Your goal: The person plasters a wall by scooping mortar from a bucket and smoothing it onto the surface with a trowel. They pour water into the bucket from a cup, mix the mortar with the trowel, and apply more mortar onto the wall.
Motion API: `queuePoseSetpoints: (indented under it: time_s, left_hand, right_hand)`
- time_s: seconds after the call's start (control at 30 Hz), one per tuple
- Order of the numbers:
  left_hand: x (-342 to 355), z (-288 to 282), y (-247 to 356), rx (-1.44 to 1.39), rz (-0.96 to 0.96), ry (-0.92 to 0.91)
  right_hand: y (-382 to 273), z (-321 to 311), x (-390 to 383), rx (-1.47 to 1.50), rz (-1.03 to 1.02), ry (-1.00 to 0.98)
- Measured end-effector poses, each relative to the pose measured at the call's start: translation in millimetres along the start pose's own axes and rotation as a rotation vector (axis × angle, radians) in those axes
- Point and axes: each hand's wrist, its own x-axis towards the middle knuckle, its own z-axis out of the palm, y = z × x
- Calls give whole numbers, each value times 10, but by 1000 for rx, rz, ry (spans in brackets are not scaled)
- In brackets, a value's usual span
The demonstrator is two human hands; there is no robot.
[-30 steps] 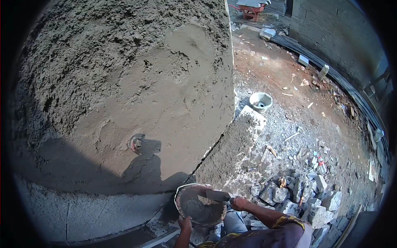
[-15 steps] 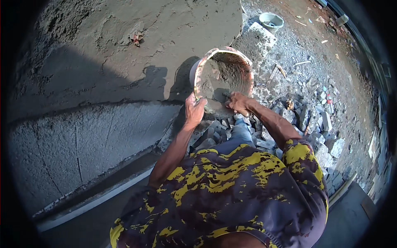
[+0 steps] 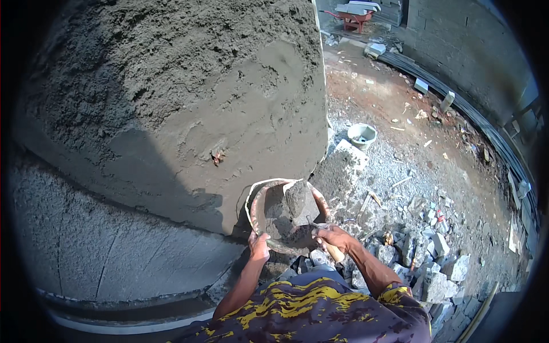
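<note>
My left hand (image 3: 259, 246) is closed on the near left rim of a round, mortar-smeared tub (image 3: 259, 214). Wet grey mortar lies inside the tub. In my right hand (image 3: 336, 237) is a trowel (image 3: 333, 251), gripped by its pale wooden handle. Its blade points away from me over the tub, with a lump of mortar (image 3: 296, 200) on it. Just beyond the tub rises a wall of wet mortar (image 3: 257, 126), smooth low down and rough higher up. A small reddish scrap (image 3: 217, 157) sticks out of its surface.
Broken stones (image 3: 437, 280) lie to my right, close to my legs. A pale bucket (image 3: 362, 136) stands on the gravel beyond the tub. A rough grey slab (image 3: 137, 257) runs along the left. Far off is a red wheelbarrow (image 3: 354, 23) with a pale load.
The view has tilted up, showing more wall and the yard beyond. The trowel, low in the tub before, now shows raised with mortar on its blade. My left hand still grips the rim.
</note>
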Motion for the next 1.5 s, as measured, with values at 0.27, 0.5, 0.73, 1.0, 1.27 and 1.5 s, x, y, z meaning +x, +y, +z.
queuePoseSetpoints:
  time_s: [0.27, 0.5, 0.73, 1.0, 1.27, 1.5]
  left_hand:
    - [167, -567, -571, 83, -360, 444]
    - [-315, -811, -547, 185, -417, 612]
    - [-377, -782, -536, 112, -455, 773]
    - [-131, -671, -739, 148, -486, 766]
    - [87, -1200, -1348, 309, -507, 643]
    - [402, -724, -1177, 367, -539, 640]
  right_hand:
    - [-2224, -968, -1083, 143, -1121, 950]
    - [-3149, -2155, -612, 706, -1416, 2333]
    - [-1801, -802, 1932, -703, -768, 844]
    - [42, -1168, 2021, -325, -387, 746]
    - [-3740, -1146, 2113, -549, -851, 866]
    - [-4446, -1355, 2297, -439, -652, 725]
